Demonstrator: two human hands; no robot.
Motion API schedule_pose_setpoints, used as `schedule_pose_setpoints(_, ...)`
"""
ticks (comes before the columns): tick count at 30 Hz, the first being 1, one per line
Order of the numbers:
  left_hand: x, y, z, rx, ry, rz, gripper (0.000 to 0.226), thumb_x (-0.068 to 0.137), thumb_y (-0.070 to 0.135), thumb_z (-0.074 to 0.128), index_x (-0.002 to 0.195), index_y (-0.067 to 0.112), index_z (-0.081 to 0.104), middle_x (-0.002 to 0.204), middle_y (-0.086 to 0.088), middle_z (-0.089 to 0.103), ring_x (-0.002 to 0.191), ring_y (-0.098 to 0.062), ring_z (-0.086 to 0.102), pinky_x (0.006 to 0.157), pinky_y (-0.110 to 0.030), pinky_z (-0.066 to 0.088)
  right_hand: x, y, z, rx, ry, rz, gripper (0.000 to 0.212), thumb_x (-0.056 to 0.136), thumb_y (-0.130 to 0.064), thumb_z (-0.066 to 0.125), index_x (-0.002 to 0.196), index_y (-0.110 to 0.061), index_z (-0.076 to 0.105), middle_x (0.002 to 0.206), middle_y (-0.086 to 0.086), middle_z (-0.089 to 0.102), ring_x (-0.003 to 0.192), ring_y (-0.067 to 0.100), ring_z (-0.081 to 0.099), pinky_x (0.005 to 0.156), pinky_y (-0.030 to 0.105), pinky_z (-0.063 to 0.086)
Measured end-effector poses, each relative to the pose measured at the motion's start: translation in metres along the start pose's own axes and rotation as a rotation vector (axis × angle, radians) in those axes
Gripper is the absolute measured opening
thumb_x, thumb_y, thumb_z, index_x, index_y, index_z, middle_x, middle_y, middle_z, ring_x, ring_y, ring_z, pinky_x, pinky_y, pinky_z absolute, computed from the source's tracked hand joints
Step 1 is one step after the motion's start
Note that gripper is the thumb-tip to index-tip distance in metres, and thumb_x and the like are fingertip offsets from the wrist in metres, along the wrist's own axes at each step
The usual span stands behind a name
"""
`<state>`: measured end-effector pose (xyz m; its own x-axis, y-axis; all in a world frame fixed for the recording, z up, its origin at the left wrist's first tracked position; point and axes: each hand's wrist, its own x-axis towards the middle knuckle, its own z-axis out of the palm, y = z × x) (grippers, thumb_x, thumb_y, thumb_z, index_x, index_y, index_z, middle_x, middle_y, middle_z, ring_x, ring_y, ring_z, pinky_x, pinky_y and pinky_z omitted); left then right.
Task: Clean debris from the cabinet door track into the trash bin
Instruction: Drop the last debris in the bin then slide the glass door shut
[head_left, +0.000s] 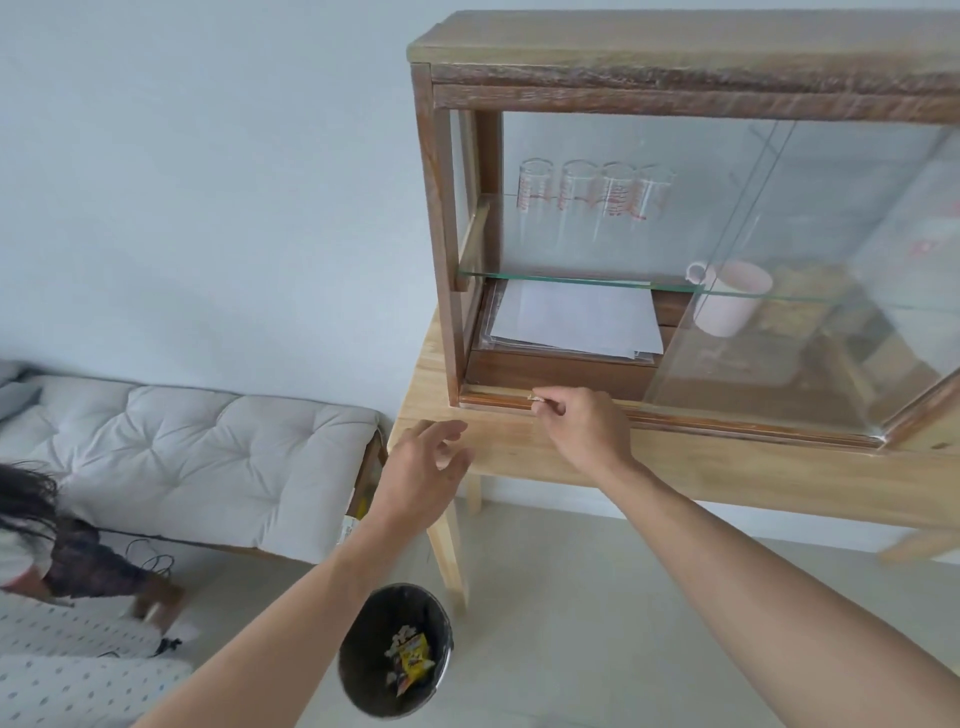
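Observation:
A wooden cabinet with sliding glass doors stands on a pale wooden table. Its bottom door track runs along the front edge, and the left side stands open. My right hand is at the track, fingers pinched on a small pale piece of debris. My left hand hovers open just left of it, over the table's corner, holding nothing. A black trash bin sits on the floor below, with a yellow wrapper inside.
Inside the cabinet are several measuring glasses on a glass shelf, white paper sheets and a white mug. A cushioned bench stands at left. A person crouches at the far left near cables.

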<state>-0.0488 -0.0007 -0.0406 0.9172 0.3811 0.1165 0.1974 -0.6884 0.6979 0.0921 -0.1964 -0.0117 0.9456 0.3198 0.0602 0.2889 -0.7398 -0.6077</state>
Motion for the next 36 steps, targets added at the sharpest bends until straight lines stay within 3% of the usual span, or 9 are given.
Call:
schedule_pose_setpoints(6,-0.004,-0.008,-0.009,-0.076,0.028,-0.013,0.028,0.098,0.031,0.075,0.125,0.028,0.075,0.112,0.018,0.068,0.097,0.004,0.064,0.08,-0.017,0.049,-0.004,-0.005,0.005,0.067,0.023,0.061,0.011,0.097,-0.035,0.069,0.098,-0.033,0.08,0.069,-0.015,0.07,0.072,0.017,0.071,0.057,0.027,0.041)
schedule_pose_setpoints(9,-0.011,-0.013,-0.017,-0.118,0.049,-0.024,0.026,0.097,0.028,0.076,0.124,0.027,0.076,0.111,0.017,0.07,0.097,0.001,0.066,0.081,-0.028,0.054,-0.007,-0.009,0.004,0.108,0.027,0.073,0.012,0.097,-0.03,0.066,0.092,-0.033,0.077,0.072,-0.011,0.073,0.072,0.016,0.071,0.063,0.032,0.051)
schedule_pose_setpoints(13,-0.026,-0.031,-0.035,-0.117,0.069,-0.065,0.025,0.098,0.028,0.075,0.123,0.026,0.075,0.111,0.015,0.072,0.095,-0.003,0.068,0.079,-0.018,0.049,-0.023,-0.025,0.006,0.178,0.02,0.063,0.011,0.098,-0.032,0.066,0.096,-0.03,0.077,0.079,-0.005,0.077,0.076,0.018,0.073,0.074,0.04,0.06)
schedule_pose_setpoints(17,-0.048,-0.062,-0.051,-0.148,0.095,-0.152,0.025,0.099,0.024,0.074,0.125,0.022,0.076,0.108,0.015,0.071,0.097,0.0,0.066,0.075,-0.014,0.05,-0.061,-0.051,0.031,0.347,-0.109,-0.02,0.008,0.095,-0.034,0.073,0.093,-0.03,0.08,0.08,-0.006,0.076,0.073,0.02,0.074,0.073,0.043,0.063)
schedule_pose_setpoints(23,-0.096,-0.127,-0.054,-0.138,0.096,-0.351,0.025,0.1,0.026,0.073,0.124,0.019,0.076,0.109,0.01,0.073,0.097,-0.009,0.069,0.081,-0.025,0.051,-0.121,-0.064,0.124,0.32,-0.404,-0.061,0.006,0.093,-0.032,0.076,0.088,-0.034,0.08,0.08,-0.027,0.074,0.069,-0.001,0.069,0.064,0.01,0.048)
schedule_pose_setpoints(27,-0.136,-0.179,-0.043,-0.134,0.096,-0.521,0.024,0.1,0.028,0.072,0.123,0.024,0.076,0.112,0.008,0.074,0.1,-0.01,0.069,0.082,-0.024,0.048,-0.143,-0.048,0.207,0.19,-0.543,0.014,0.005,0.092,-0.03,0.077,0.089,-0.028,0.08,0.082,-0.017,0.076,0.077,0.002,0.07,0.077,0.029,0.06)
schedule_pose_setpoints(30,-0.166,-0.219,-0.03,-0.105,0.102,-0.637,0.022,0.099,0.027,0.072,0.121,0.024,0.077,0.111,0.007,0.072,0.098,-0.01,0.067,0.075,-0.018,0.045,-0.152,-0.034,0.269,0.057,-0.681,0.044,0.009,0.094,-0.029,0.074,0.101,-0.03,0.08,0.094,-0.014,0.08,0.092,0.013,0.076,0.088,0.036,0.062)
schedule_pose_setpoints(33,-0.193,-0.249,-0.019,-0.083,0.109,-0.718,0.021,0.099,0.024,0.073,0.119,0.02,0.077,0.111,0.006,0.074,0.095,-0.011,0.067,0.081,-0.024,0.044,-0.155,-0.02,0.316,-0.019,-0.875,0.067,0.051,0.094,-0.021,0.072,0.144,-0.028,0.064,0.126,-0.004,0.077,0.117,0.021,0.072,0.101,0.033,0.056)
schedule_pose_setpoints(36,-0.21,-0.263,-0.017,-0.072,0.101,-0.755,0.02,0.098,0.024,0.074,0.118,0.021,0.078,0.109,0.007,0.075,0.094,-0.01,0.069,0.082,-0.026,0.047,-0.154,-0.012,0.336,-0.043,-0.941,0.11,0.067,0.095,-0.02,0.071,0.158,-0.027,0.05,0.14,0.001,0.07,0.124,0.024,0.068,0.102,0.034,0.052)
